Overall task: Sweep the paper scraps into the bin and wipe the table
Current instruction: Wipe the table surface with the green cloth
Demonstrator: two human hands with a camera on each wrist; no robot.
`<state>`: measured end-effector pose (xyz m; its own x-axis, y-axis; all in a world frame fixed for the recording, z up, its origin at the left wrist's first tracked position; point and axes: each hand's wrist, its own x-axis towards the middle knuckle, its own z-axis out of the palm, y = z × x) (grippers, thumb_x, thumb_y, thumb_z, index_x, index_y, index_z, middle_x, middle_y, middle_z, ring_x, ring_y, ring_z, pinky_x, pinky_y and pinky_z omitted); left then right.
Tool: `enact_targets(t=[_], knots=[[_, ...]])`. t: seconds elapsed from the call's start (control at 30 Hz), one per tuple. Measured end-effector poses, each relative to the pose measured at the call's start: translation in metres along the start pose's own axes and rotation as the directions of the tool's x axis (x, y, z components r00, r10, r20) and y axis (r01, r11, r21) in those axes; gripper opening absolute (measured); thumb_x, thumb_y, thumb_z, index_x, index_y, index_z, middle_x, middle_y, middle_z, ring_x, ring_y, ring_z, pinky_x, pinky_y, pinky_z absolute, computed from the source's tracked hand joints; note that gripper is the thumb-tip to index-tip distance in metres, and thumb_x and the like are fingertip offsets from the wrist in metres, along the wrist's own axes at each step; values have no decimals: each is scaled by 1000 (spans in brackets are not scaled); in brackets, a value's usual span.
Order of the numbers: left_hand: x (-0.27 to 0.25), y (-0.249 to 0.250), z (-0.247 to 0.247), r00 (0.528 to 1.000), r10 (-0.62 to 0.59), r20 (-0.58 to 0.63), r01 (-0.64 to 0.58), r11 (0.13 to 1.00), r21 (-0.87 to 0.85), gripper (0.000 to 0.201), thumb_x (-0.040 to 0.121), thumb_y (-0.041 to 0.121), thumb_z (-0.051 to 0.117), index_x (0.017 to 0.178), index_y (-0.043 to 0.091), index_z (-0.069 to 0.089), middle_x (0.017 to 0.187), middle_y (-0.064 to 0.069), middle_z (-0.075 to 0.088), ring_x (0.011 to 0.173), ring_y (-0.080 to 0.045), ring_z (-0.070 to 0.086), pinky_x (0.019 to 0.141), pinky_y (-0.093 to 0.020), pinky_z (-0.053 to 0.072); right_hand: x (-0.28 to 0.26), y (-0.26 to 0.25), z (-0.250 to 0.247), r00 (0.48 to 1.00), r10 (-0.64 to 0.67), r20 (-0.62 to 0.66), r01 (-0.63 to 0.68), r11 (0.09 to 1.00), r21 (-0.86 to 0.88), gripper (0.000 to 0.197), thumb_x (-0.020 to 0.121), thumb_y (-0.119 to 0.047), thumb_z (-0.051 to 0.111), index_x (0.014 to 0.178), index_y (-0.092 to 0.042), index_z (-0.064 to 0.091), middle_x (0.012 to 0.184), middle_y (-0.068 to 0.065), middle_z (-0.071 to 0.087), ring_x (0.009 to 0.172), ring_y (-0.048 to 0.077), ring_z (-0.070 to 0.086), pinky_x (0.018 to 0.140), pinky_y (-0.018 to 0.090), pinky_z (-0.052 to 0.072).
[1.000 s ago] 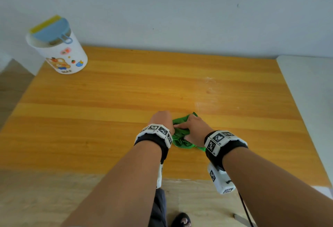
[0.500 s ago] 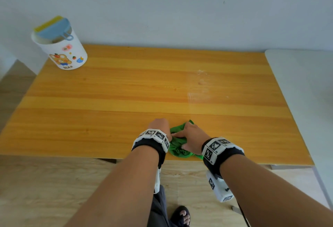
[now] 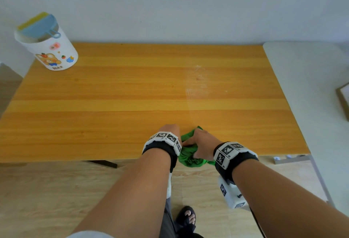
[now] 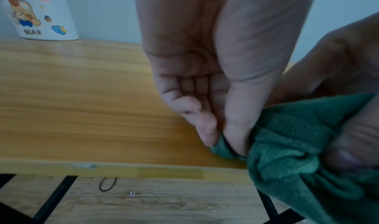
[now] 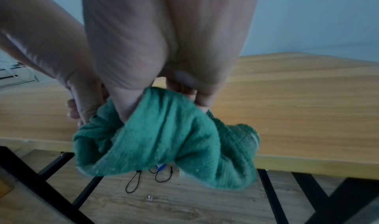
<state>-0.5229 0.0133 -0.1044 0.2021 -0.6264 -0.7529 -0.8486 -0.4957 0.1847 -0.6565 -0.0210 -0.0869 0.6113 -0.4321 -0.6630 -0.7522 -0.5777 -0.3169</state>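
Note:
A crumpled green cloth (image 3: 189, 154) hangs bunched at the near edge of the wooden table (image 3: 132, 94), partly over the floor. My left hand (image 3: 171, 131) pinches a corner of the cloth (image 4: 223, 149) between thumb and fingertips. My right hand (image 3: 203, 144) grips the bulk of the cloth (image 5: 164, 138), its thumb and fingers curled into the folds. The white bin (image 3: 47, 48) with a bear print stands at the far left corner; a blue and yellow brush and pan set (image 3: 35, 26) sticks out of it. No paper scraps show on the tabletop.
A faint whitish smear (image 3: 197, 84) marks the table right of centre. A grey surface (image 3: 309, 86) adjoins the table's right side, with a framed object (image 3: 343, 99) on it. Under the table are black frame legs (image 5: 53, 167), a black cord (image 5: 139, 180) and small litter on the wooden floor.
Both hands have drawn the green cloth back towards the near edge of the table, so that it now hangs over that edge. The grips look unchanged.

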Motion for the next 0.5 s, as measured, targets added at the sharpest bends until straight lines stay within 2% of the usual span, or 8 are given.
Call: enact_targets(t=[0.1, 0.2, 0.27, 0.37, 0.5], knots=[[-3, 11, -3, 999, 45, -11, -45, 999, 16, 26, 82, 13, 72, 63, 8, 54, 60, -6, 55, 51, -20, 53, 45, -26, 42, -4, 6, -1, 999, 41, 1, -41, 999, 7, 55, 91, -16, 60, 137, -42, 47, 108, 5, 31, 116, 30, 38, 96, 37, 41], [3, 14, -3, 1000, 27, -11, -27, 999, 25, 27, 78, 15, 74, 60, 9, 55, 59, -7, 57, 51, -22, 57, 50, -26, 47, -3, 10, 0, 999, 52, -14, -52, 998, 28, 53, 92, -15, 59, 137, -41, 48, 108, 4, 31, 114, 29, 39, 94, 36, 41], [7, 14, -6, 1000, 24, -20, -23, 999, 31, 30, 77, 16, 74, 57, 9, 52, 56, -6, 55, 48, -22, 54, 50, -26, 46, 0, 11, 0, 998, 50, -33, -48, 997, 60, 52, 92, -13, 57, 135, -42, 50, 112, 5, 34, 113, 29, 40, 94, 37, 43], [12, 16, -14, 997, 11, -71, -11, 1000, 8, 31, 81, 15, 72, 58, 10, 51, 56, -4, 51, 48, -18, 49, 45, -24, 41, 7, 16, -3, 995, 55, -80, -47, 995, 92, 51, 93, -14, 54, 134, -44, 52, 119, 8, 38, 113, 30, 39, 95, 38, 43], [23, 23, -28, 993, 26, -111, -26, 1000, 8, 33, 86, 15, 68, 60, 11, 48, 59, -3, 48, 49, -15, 44, 43, -23, 35, 21, 23, -16, 993, 75, -94, -66, 993, 98, 52, 94, -12, 52, 135, -43, 51, 118, 9, 38, 112, 31, 39, 95, 40, 42]])
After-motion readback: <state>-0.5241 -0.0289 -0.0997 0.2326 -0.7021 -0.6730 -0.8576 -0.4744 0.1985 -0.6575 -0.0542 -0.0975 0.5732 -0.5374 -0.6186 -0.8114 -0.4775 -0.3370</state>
